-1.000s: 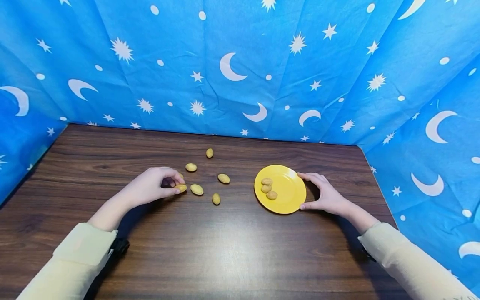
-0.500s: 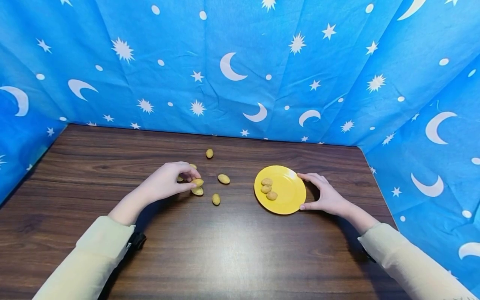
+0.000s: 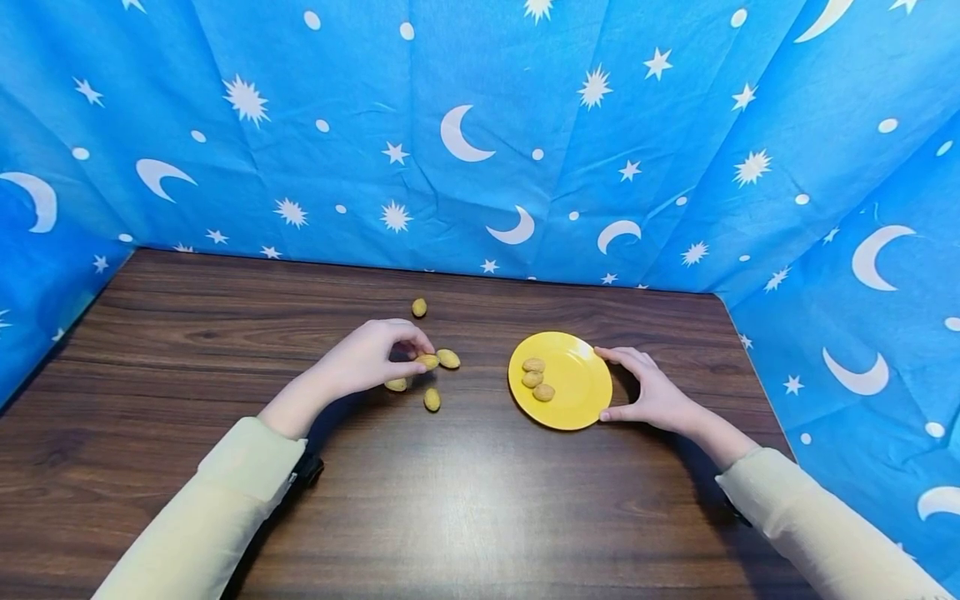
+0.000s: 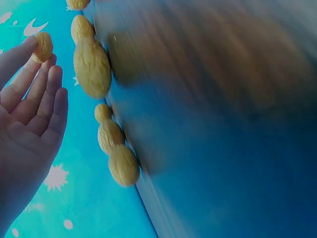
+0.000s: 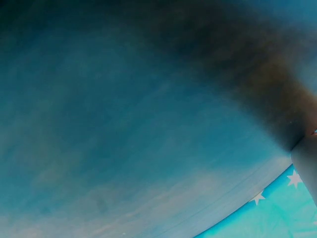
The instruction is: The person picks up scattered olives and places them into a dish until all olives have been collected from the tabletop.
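My left hand (image 3: 367,358) pinches a wrinkled yellow-brown nut (image 3: 427,362) between thumb and fingertips, over the loose nuts. In the left wrist view the same held nut (image 4: 43,47) shows at the fingertips, the other fingers stretched out. A loose nut (image 3: 448,358) lies just right of the held one; another nut (image 3: 432,400) is nearer the front, and a third nut (image 3: 396,385) is partly hidden below the hand. With thumb and index finger, my right hand (image 3: 652,392) holds the right rim of a yellow plate (image 3: 581,387). Three nuts (image 3: 533,378) sit on the plate's left side.
One nut (image 3: 419,307) lies farther back on the dark wood table (image 3: 465,500). Behind and to the right hangs a blue cloth (image 3: 555,117) with white moons and stars. The right wrist view is mostly dark blur, with the table edge and cloth low at right.
My left hand has lifted the nut and carried it rightward across the loose nuts toward the plate. The right hand and plate have stayed in place.
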Available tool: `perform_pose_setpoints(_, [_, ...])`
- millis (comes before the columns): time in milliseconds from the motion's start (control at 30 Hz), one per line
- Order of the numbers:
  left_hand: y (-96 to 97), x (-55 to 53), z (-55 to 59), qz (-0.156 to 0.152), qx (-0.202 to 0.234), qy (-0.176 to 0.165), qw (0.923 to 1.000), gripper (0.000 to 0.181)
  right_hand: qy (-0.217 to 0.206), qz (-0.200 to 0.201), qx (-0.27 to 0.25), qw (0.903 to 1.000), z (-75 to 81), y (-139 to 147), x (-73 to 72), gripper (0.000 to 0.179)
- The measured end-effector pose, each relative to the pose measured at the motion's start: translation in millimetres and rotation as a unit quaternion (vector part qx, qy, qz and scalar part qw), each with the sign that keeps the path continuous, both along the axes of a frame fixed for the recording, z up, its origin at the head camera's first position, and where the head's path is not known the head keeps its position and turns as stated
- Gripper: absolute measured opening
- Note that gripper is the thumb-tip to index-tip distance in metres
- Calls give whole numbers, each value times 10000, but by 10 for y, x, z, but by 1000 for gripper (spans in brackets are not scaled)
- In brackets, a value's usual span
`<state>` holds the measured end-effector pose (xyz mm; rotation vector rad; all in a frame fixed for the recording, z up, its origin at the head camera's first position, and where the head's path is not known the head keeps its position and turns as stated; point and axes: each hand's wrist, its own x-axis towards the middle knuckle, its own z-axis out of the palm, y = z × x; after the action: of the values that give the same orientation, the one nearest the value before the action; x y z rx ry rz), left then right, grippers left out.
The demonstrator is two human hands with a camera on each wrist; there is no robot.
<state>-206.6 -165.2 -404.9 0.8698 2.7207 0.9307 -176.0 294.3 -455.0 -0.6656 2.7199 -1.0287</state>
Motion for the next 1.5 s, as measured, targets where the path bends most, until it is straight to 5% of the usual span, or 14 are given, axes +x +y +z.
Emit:
perform_pose_setpoints(900, [912,-114,-8,-903,-79,91,9958,16,-86,-3,15,10000,47,-16,13,94])
perform_pose_setpoints(1500, [1468,-69,8,-1610,-222,30,9867,13,-8,2,21,10000,43,-20,4,93])
